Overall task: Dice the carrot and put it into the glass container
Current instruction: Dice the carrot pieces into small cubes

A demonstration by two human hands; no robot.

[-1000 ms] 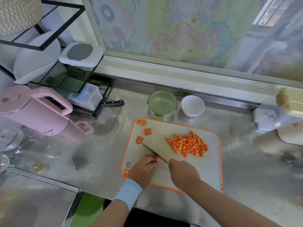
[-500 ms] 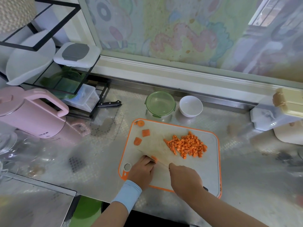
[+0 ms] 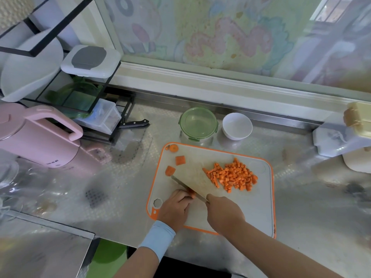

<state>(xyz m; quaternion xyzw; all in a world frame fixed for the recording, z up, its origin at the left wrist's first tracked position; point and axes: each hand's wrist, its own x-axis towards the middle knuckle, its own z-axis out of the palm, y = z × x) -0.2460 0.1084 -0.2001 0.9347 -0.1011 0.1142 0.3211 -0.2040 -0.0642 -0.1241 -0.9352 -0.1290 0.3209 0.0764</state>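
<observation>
Here, the left hand curls over a carrot piece on the board; the right hand grips the knife. Dice lie heaped nearby (the container stands behind, lidded). Print on the kettle is unreadable.

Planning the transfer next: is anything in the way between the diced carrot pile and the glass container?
Yes: the green lid sits on the glass container, closing it. Otherwise the cutting board between the diced carrot pile and the container is bare; the white bowl stands beside it, not in the path.
</observation>
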